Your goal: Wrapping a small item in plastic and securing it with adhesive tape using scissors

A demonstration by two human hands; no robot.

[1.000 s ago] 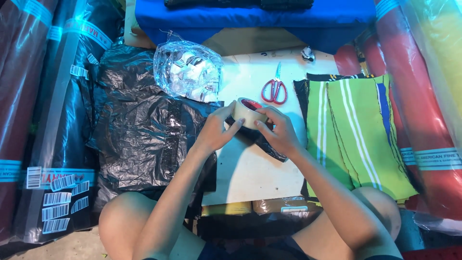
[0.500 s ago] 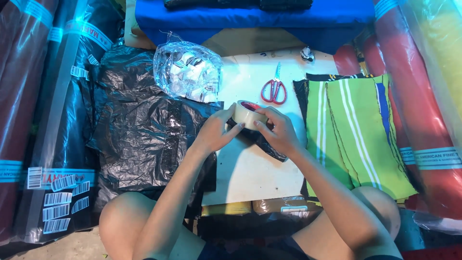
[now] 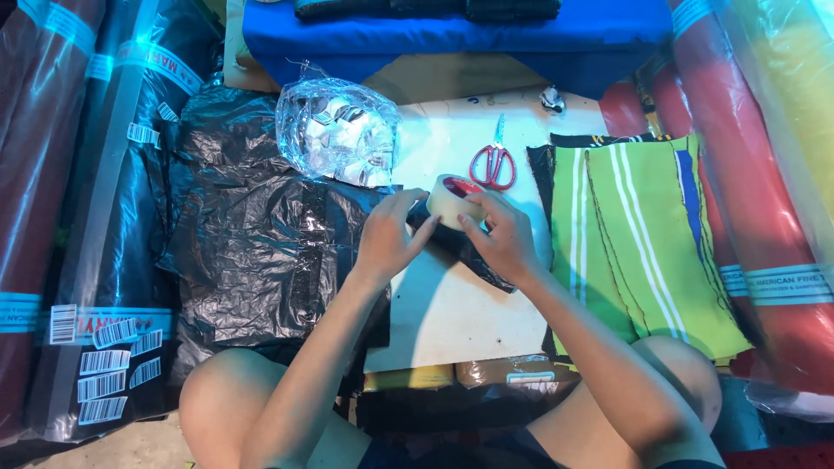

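The tape roll (image 3: 453, 200) sits over the board (image 3: 452, 304), with scissors (image 3: 493, 163) just behind it, the plastic sheet (image 3: 252, 243) left and folded cloths (image 3: 643, 243) right.

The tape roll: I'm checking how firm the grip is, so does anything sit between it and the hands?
Nothing visible does. The left hand and right hand touch the tape roll directly with bare fingers.

one head-worn camera looks steeply down from close above the seated person's knees onto a white board (image 3: 452, 304), apparently resting low near floor level.
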